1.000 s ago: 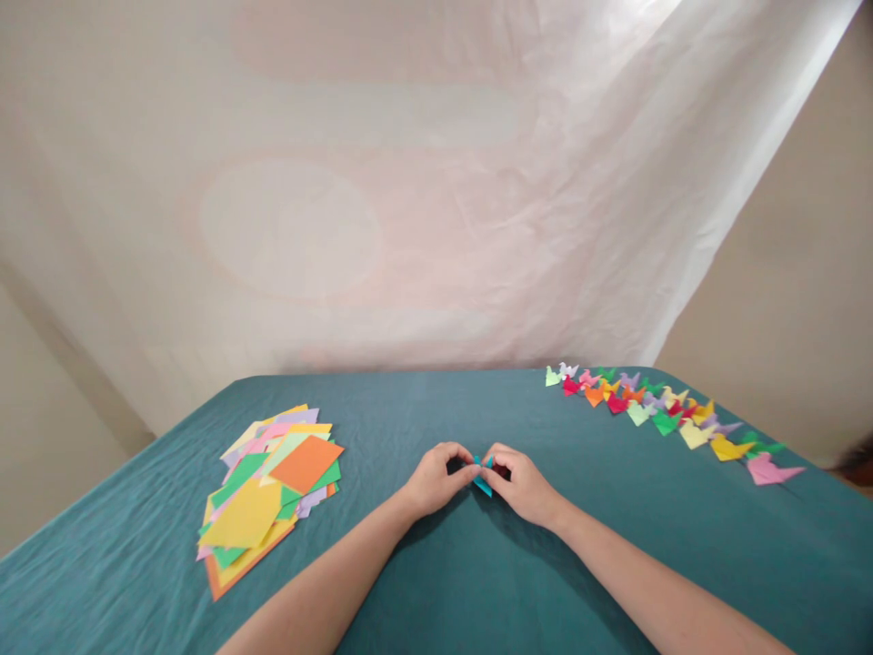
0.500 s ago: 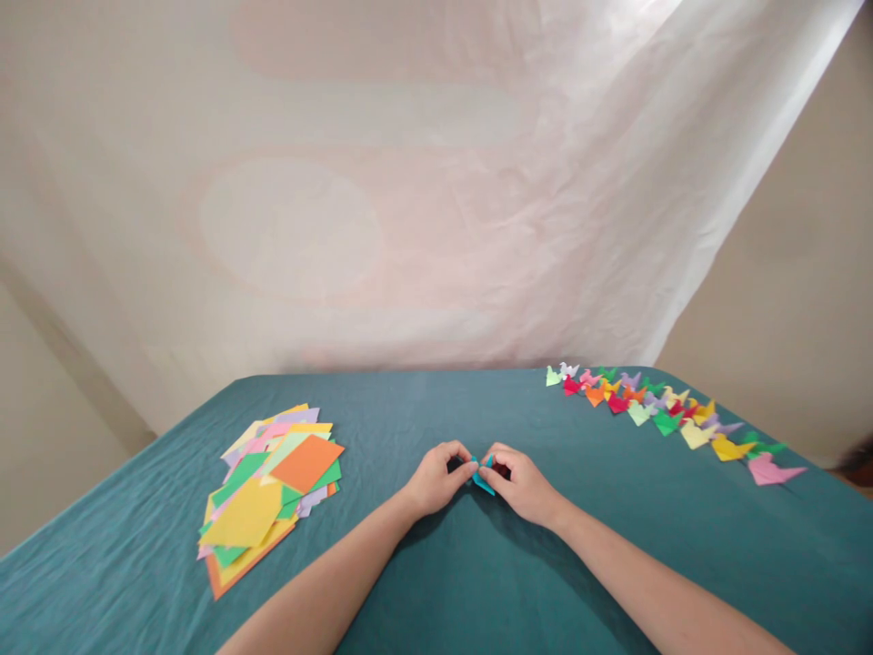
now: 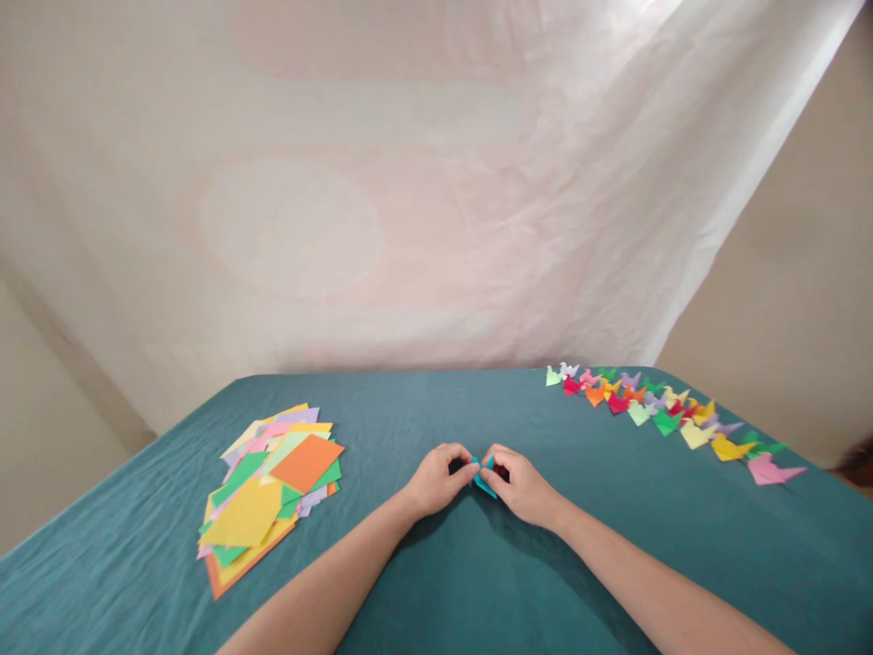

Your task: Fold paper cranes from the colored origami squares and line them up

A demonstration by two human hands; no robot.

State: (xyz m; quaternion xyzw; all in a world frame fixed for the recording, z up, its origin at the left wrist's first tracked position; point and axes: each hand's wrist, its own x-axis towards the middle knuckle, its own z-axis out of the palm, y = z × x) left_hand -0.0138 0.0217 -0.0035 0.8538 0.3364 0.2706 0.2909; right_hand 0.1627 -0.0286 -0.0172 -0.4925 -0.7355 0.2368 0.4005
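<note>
A small folded piece of blue paper (image 3: 485, 486) is held between my two hands, above the middle of the table. My left hand (image 3: 440, 478) pinches its left side with thumb and forefinger. On the other side, my right hand (image 3: 518, 484) pinches the right part the same way. The fingertips of both hands nearly meet and cover much of the folded paper, so its full shape is hidden.
To the left lies a loose pile of coloured paper squares (image 3: 242, 514). Several folded paper birds (image 3: 697, 434) stand in rows along the right side. A teal cloth (image 3: 436, 591) covers the table, and a pale sheet (image 3: 409, 227) hangs behind it.
Almost nothing differs. The blue paper and the fingertips have shifted very slightly, and both hands keep their pinch.
</note>
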